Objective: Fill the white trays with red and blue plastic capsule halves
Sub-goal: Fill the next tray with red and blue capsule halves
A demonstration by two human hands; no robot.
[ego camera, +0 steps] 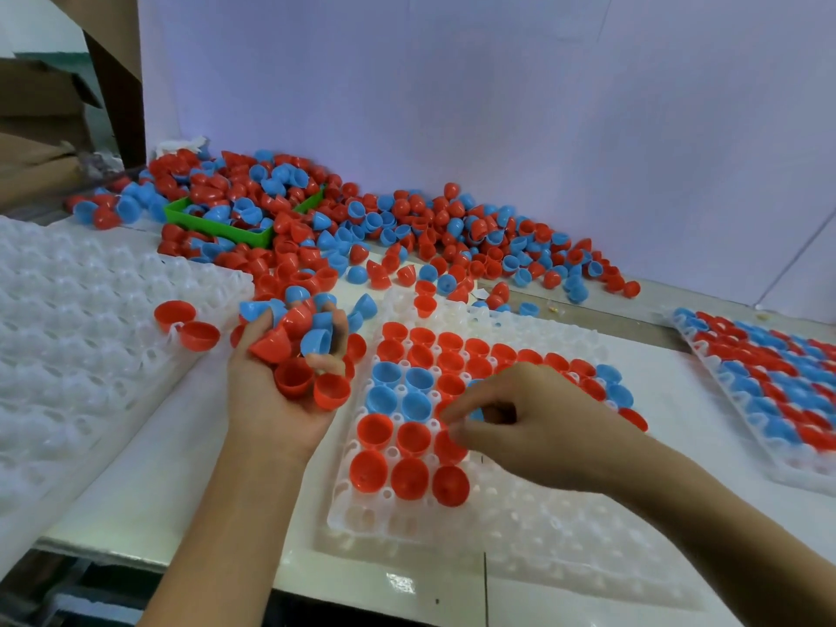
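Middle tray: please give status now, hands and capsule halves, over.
Left hand holds handful of red and blue halves. Right hand over middle tray, fingers curled at a socket. Tray's far rows filled, near rows empty. Nothing blocking.

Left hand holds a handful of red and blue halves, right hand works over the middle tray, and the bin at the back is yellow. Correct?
Not quite: the bin is green, as the head view shows. The left hand does hold a handful of red and blue halves, and the right hand works over the middle tray.
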